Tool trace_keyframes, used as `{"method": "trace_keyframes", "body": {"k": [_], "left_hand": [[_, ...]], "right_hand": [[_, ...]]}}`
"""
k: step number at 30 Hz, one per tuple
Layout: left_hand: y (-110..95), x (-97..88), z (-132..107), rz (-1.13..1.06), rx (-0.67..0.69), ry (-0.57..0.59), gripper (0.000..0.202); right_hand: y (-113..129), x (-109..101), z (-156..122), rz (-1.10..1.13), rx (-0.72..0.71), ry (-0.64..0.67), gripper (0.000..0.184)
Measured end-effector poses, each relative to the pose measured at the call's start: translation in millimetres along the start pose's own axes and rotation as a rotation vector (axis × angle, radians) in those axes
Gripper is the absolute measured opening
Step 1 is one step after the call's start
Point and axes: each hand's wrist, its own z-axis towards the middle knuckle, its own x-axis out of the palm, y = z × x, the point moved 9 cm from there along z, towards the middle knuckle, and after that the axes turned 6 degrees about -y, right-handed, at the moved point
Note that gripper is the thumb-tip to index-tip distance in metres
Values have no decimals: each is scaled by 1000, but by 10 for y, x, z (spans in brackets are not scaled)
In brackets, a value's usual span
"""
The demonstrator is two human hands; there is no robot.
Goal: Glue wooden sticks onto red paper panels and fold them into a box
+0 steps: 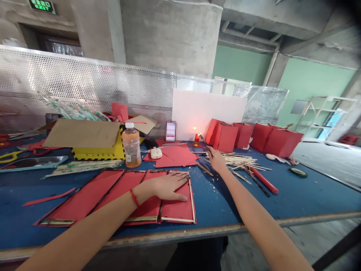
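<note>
My left hand (170,186) lies flat, fingers stretched, on the right-most section of a red card sheet (113,192). Pale thin strips edge that section; dark lines divide the sheet into panels. My right hand (216,159) is closed round a thin dark stick (206,143), whose far tip reaches the flame of a small lit candle (197,140) in a red and yellow holder. Exactly what the stick is made of, I cannot make out. Beside my right hand lies a loose pile of thin wooden sticks (242,161). Loose red paper sheets (177,155) lie beyond my left hand.
A bottle of orange drink (131,146), a white earphone case (156,153) and a yellow-and-brown cardboard box (96,148) stand behind the sheet. At right are red paper bags (278,139), a red tube (263,180) and a tape roll (298,172). Scissors (41,150) lie left.
</note>
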Motion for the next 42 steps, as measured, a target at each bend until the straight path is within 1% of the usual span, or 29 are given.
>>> {"method": "trace_keyframes", "body": {"k": [7, 15, 23, 30, 37, 42], "left_hand": [[-4, -7, -5, 17, -15, 13, 93], [-1, -5, -1, 16, -7, -1, 92], [-12, -13, -8, 6, -11, 10, 91], [-4, -14, 0, 8, 2, -11, 91], [-8, -15, -1, 3, -4, -4, 91], [-6, -9, 5, 0, 5, -14, 90]], "right_hand": [[-31, 9, 10, 4, 2, -30, 39], [-25, 18, 11, -6, 12, -13, 39], [-14, -4, 2, -28, 16, -16, 39], [-17, -5, 5, -16, 6, -30, 39], [-9, -8, 1, -21, 15, -17, 39], [-6, -16, 0, -17, -1, -34, 39]]}}
